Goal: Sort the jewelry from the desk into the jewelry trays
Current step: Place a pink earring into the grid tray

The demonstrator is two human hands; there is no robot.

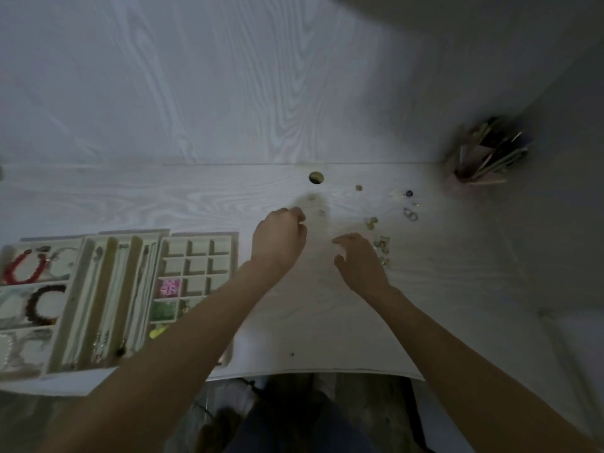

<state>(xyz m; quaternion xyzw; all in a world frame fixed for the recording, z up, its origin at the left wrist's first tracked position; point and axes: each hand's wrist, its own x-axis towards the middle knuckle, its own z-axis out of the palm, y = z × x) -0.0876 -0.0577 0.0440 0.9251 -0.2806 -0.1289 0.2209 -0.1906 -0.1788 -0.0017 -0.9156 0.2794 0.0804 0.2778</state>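
Left hand (279, 235) fingers curled, contents unclear; right hand (359, 263) loosely spread beside small jewelry (381, 245), desk (228, 197) mid-right; trays (196, 238) near left edge.

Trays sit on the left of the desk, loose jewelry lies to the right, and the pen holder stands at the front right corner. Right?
Not quite: the head view shows the pen holder at the back right, against the wall. The trays are on the left and the loose jewelry lies to the right, as said.

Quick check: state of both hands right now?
Left hand: fingers curled; whether it holds anything cannot be told.
Right hand: open, holding nothing.
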